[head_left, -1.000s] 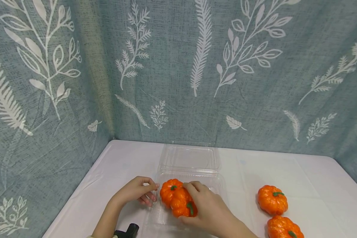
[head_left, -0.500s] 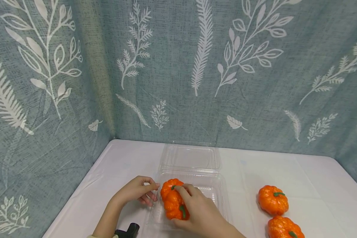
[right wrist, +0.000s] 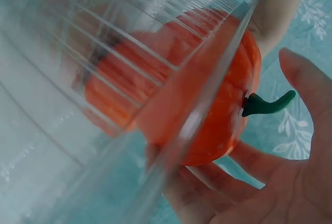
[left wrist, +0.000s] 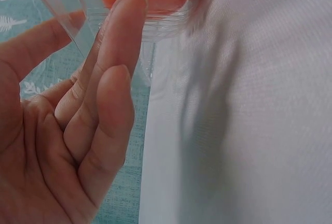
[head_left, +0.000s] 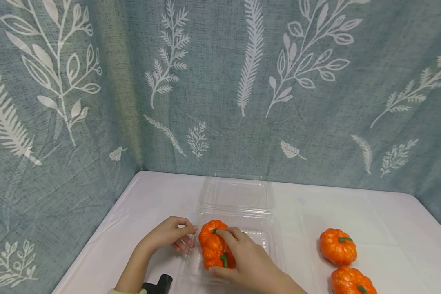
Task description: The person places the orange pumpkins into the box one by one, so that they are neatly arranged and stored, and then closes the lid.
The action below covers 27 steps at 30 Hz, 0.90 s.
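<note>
A clear plastic clamshell container lies with its lid folded back. Two small orange pumpkins with green stems sit at its left side: a rear pumpkin and a front pumpkin. My right hand holds the front one from the right, fingers over its far side and thumb near its front. In the right wrist view, the fingers curve against this pumpkin while the thumb stands off beside its stem. My left hand pinches the container's left rim between thumb and fingers, seen in the left wrist view against the clear wall.
Two more pumpkins stand on the white-covered table to the right, an upper pumpkin and a lower pumpkin. The raised lid reaches toward the leaf-patterned curtain. A black device is strapped at the left wrist.
My right hand has shifted left with the front pumpkin, bringing it to the container's left side by the rear one. Over the last half second it barely moves. The left hand stays put.
</note>
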Tool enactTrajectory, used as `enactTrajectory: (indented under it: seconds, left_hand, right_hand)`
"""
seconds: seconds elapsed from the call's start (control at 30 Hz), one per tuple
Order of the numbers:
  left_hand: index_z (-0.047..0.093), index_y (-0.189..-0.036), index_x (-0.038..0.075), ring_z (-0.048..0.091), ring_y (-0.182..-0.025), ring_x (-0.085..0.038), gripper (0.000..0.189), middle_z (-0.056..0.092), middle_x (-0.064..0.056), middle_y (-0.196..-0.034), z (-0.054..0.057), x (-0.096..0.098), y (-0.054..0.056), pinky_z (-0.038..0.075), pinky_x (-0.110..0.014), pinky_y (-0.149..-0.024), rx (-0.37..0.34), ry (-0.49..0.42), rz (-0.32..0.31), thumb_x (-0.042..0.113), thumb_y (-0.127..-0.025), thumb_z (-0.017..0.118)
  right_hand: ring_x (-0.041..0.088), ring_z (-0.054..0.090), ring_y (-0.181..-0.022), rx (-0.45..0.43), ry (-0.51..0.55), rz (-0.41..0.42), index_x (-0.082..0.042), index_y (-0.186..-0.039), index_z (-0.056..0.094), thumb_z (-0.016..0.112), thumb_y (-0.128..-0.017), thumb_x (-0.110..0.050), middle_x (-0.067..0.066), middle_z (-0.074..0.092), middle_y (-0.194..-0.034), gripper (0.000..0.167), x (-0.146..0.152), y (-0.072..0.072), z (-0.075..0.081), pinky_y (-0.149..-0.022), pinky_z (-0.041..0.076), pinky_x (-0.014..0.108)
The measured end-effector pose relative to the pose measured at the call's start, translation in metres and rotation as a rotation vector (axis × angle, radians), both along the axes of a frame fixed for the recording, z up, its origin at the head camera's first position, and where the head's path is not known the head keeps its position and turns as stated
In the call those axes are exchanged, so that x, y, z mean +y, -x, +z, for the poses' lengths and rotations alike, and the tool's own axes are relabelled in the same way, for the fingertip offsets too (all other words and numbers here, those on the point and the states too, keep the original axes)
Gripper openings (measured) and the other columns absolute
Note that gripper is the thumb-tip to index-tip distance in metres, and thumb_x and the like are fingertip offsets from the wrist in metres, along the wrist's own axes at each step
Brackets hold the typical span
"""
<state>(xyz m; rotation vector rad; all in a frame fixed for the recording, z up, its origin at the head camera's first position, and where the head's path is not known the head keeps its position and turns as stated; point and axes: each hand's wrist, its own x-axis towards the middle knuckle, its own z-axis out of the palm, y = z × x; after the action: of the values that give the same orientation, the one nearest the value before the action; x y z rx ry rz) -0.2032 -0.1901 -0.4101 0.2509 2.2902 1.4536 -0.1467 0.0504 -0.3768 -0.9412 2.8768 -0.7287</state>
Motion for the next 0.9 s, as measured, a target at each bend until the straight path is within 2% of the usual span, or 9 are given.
enactTrajectory:
  seconds: [0.1, 0.23, 0.33, 0.47, 0.67, 0.9]
  left_hand:
    - [0.062, -0.088, -0.002, 0.063, -0.051, -0.015, 0.033, 0.069, -0.01, -0.07, -0.001, 0.0, -0.002, 0.052, -0.029, -0.051, 0.004, 0.0, 0.003, 0.031, -0.092, 0.055]
    - [0.062, -0.088, -0.002, 0.063, -0.051, -0.015, 0.033, 0.069, -0.01, -0.07, -0.001, 0.001, -0.004, 0.052, -0.029, -0.05, 0.012, -0.001, 0.006, 0.031, -0.092, 0.055]
    - [0.062, -0.088, -0.002, 0.063, -0.051, -0.015, 0.033, 0.069, -0.01, -0.07, -0.001, 0.002, -0.006, 0.051, -0.028, -0.049, 0.018, 0.0, 0.008, 0.031, -0.091, 0.055]
    - [0.062, -0.088, -0.002, 0.061, -0.05, -0.013, 0.034, 0.069, -0.01, -0.07, -0.002, 0.002, -0.008, 0.051, -0.028, -0.049, 0.026, -0.001, 0.008, 0.031, -0.091, 0.056]
    - [0.062, -0.088, -0.001, 0.061, -0.049, -0.013, 0.034, 0.069, -0.01, -0.069, -0.003, 0.003, -0.009, 0.051, -0.027, -0.049, 0.024, -0.001, 0.008, 0.032, -0.091, 0.056]
    - [0.062, -0.088, -0.002, 0.061, -0.049, -0.013, 0.034, 0.069, -0.01, -0.069, -0.003, 0.004, -0.011, 0.051, -0.028, -0.049, 0.027, 0.001, 0.014, 0.032, -0.091, 0.056]
  right_hand:
    - [0.023, 0.057, -0.104, 0.0, 0.015, 0.016, -0.013, -0.132, 0.046, 0.056, -0.085, -0.055, 0.004, 0.052, -0.124, 0.064, 0.003, -0.001, 0.001, -0.081, 0.051, 0.042]
    - [0.022, 0.056, -0.107, 0.029, 0.041, 0.053, -0.012, -0.131, 0.048, 0.047, -0.094, -0.042, 0.003, 0.052, -0.124, 0.048, 0.006, -0.004, 0.002, -0.084, 0.05, 0.04]
    - [0.021, 0.056, -0.109, 0.038, 0.05, 0.068, -0.011, -0.13, 0.049, 0.051, -0.094, -0.03, 0.003, 0.052, -0.124, 0.04, 0.008, -0.005, 0.002, -0.087, 0.049, 0.04]
    - [0.02, 0.056, -0.108, 0.049, 0.05, 0.069, -0.013, -0.127, 0.05, 0.058, -0.09, -0.022, 0.002, 0.053, -0.122, 0.039, 0.008, -0.007, 0.001, -0.087, 0.049, 0.038]
    - [0.017, 0.057, -0.102, 0.053, 0.049, 0.063, -0.013, -0.119, 0.056, 0.066, -0.084, -0.02, 0.001, 0.055, -0.114, 0.037, 0.007, -0.007, -0.001, -0.087, 0.049, 0.034]
    - [0.015, 0.058, -0.098, 0.073, 0.08, 0.066, -0.012, -0.112, 0.057, 0.069, -0.082, -0.019, 0.0, 0.056, -0.111, 0.033, 0.007, -0.01, -0.004, -0.084, 0.05, 0.031]
